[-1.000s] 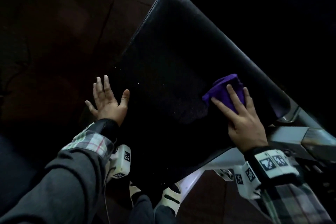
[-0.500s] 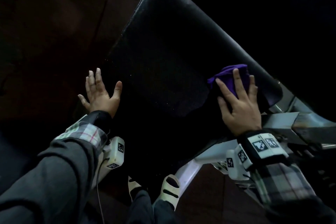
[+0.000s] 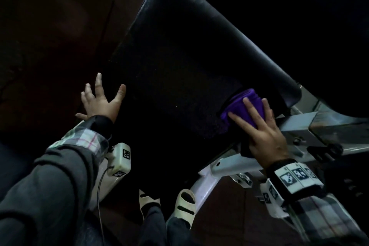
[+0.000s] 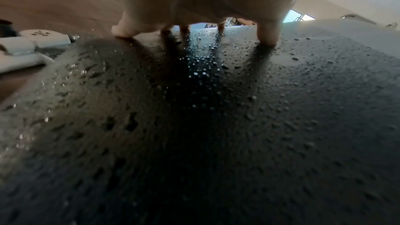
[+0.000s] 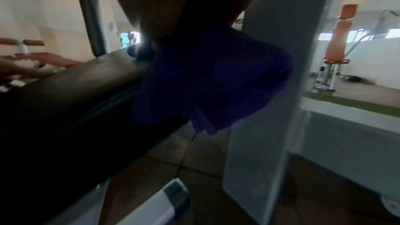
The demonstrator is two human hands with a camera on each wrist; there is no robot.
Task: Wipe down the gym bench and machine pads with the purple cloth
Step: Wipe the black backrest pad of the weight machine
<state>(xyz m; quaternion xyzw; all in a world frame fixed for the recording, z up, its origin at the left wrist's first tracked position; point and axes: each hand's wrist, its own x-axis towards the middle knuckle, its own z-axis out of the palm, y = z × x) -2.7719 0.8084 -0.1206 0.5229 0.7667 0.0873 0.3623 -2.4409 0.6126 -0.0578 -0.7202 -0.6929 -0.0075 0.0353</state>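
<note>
Right hand (image 3: 265, 134) pressed purple cloth (image 3: 242, 106) flat-fingered onto bench pad (image 3: 199, 50) edge to wipe; left hand (image 3: 101, 102), fingers splayed, likely steadied it.

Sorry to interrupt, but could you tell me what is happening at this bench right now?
A person is wiping a black padded gym bench. Their right hand presses a purple cloth flat against the pad near its right edge, close to the white metal frame, and part of the cloth hangs over the side. Their left hand rests on the pad's left edge with fingers spread, touching the surface with its fingertips. Droplets cover the pad there, so that part still looks wet.
</note>
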